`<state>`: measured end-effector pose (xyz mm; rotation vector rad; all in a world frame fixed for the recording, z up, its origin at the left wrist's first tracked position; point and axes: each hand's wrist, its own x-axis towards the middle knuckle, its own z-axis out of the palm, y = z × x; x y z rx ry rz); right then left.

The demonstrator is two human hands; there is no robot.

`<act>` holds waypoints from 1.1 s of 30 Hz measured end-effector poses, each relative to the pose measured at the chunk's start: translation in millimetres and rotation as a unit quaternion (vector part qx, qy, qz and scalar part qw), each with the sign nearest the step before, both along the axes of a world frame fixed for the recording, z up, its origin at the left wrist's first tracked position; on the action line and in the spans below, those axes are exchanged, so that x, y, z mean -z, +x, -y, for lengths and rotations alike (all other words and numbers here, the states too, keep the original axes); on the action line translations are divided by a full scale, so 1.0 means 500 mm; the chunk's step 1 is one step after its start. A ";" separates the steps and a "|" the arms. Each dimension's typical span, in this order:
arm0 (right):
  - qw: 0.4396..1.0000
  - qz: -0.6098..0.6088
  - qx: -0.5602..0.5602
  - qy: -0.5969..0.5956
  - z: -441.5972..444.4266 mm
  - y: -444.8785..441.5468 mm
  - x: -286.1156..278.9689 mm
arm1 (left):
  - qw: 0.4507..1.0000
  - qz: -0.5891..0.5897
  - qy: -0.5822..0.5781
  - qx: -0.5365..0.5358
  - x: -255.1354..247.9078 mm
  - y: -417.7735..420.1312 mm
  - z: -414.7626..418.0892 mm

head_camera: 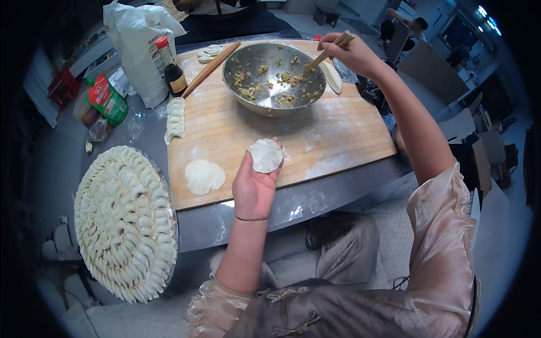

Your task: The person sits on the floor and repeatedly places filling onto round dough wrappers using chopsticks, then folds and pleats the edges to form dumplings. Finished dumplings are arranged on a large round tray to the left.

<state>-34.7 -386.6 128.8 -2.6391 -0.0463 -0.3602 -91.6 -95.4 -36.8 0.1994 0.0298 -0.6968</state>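
Observation:
A round dough wrapper (266, 156) lies flat across the fingers of my left hand (257, 181), palm up over the front of the wooden board (338, 131). My right hand (351, 53) grips a pair of wooden chopsticks (327, 51), their tips inside the steel mixing bowl (270, 110) at its right side. Chopped filling (291, 79) is scattered over the bowl's bottom and walls. Several dough wrappers (202, 176) overlap at the board's front left corner. A strip of dough (331, 77) rests just right of the bowl.
A round tray heaped with dumplings (127, 219) stands left. Folded dumplings (175, 120) line the board's left edge. A rolling pin (213, 67), a dark sauce bottle (173, 74), a white sack (137, 50) and a green-and-red pouch (106, 99) stand behind. Other people are in the background.

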 end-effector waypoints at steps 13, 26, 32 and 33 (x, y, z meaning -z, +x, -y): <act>0.984 0.026 -0.101 0.143 -0.081 0.039 0.108 | 1.000 -0.022 0.003 -0.007 0.014 0.009 0.015; 0.984 0.026 -0.169 -0.048 -0.051 0.021 0.108 | 1.000 -0.007 0.021 -0.003 0.018 0.005 0.014; 0.986 0.013 -0.156 0.058 -0.116 0.016 0.121 | 1.000 -0.012 0.024 0.000 0.019 0.004 0.015; 0.986 0.002 -0.142 0.086 -0.120 0.012 0.115 | 1.000 -0.013 0.023 0.000 0.020 0.004 0.015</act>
